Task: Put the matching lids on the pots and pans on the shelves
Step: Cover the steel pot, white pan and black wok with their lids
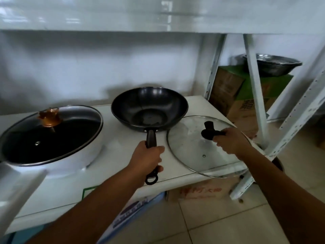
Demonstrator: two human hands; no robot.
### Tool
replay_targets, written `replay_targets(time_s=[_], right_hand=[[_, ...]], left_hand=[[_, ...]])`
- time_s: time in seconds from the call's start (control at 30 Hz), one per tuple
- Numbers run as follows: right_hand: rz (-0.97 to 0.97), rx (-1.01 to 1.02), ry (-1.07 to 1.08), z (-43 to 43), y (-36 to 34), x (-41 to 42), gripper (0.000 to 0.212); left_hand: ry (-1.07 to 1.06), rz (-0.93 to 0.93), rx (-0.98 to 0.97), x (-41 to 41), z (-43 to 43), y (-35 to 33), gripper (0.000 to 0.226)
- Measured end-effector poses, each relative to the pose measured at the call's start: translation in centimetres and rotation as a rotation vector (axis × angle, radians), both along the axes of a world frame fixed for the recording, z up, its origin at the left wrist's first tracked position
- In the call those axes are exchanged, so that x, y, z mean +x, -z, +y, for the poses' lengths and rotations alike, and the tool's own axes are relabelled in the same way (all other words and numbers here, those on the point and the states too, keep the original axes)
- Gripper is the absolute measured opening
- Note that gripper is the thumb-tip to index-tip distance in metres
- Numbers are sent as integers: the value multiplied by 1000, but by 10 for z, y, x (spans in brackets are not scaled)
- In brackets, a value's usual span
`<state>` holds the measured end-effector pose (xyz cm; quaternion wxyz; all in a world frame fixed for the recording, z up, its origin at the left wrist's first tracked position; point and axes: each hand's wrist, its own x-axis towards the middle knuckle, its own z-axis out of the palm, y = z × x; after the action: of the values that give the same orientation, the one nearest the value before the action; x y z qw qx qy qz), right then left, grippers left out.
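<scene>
A black wok (149,110) stands uncovered in the middle of the white shelf (109,175). My left hand (146,158) is closed around its long black handle. To the right of the wok lies a clear glass lid (190,150) with a black knob, partly over the shelf's right front corner. My right hand (230,141) grips that knob. At the left sits a white pan (75,161) covered by a glass lid with a copper-coloured knob (49,118).
Another white shelf (123,14) runs overhead. White metal uprights (255,88) stand to the right. Behind them sits a green and brown cardboard box (237,92) with a steel basin (276,66) on top. More boxes lie under the shelf. The floor is tiled.
</scene>
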<state>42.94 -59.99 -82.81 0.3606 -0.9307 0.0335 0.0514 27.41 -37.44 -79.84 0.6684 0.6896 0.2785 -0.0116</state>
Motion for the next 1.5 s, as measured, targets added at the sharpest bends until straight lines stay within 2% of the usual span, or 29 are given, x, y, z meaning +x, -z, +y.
replay_targets(time_s=[0.2, 0.27, 0.43, 0.53, 0.67, 0.73, 0.83, 0.9, 0.97, 1.07, 1.33, 1.5], right_hand=[[-84, 57, 62, -3, -2, -26, 54], [-119, 103, 70, -6, -9, -38, 45], [-183, 63, 11, -23, -37, -78, 11], [-199, 81, -17, -30, -54, -101, 2], [-299, 106, -25, -30, -76, -124, 4], [-336, 154, -32, -24, -87, -124, 13], [-335, 280, -36, -9, -98, -103, 17], [-328, 319, -30, 6, -98, -81, 11], [-312, 312, -31, 24, -95, -60, 6], [-304, 278, -95, 55, -89, -39, 19], [-271, 226, -154, 124, -73, -3, 22], [-244, 203, -180, 148, -70, 11, 24]], left_hand=[[1, -18, 24, 1, 1, 4, 27], [-3, -13, 30, 1, 4, 5, 28], [5, -11, 64, 1, 8, 6, 30], [17, -9, 92, 3, 10, 5, 30], [46, -12, 125, 2, 11, 7, 31], [61, -16, 136, 1, 13, 7, 32], [69, -14, 138, -5, 11, 6, 32], [83, -17, 124, -14, 5, 5, 29], [94, -20, 122, -25, -4, 6, 24], [93, -25, 151, -42, -16, 10, 17], [123, -50, 195, -63, -33, 21, 9], [106, -62, 169, -66, -34, 18, 11]])
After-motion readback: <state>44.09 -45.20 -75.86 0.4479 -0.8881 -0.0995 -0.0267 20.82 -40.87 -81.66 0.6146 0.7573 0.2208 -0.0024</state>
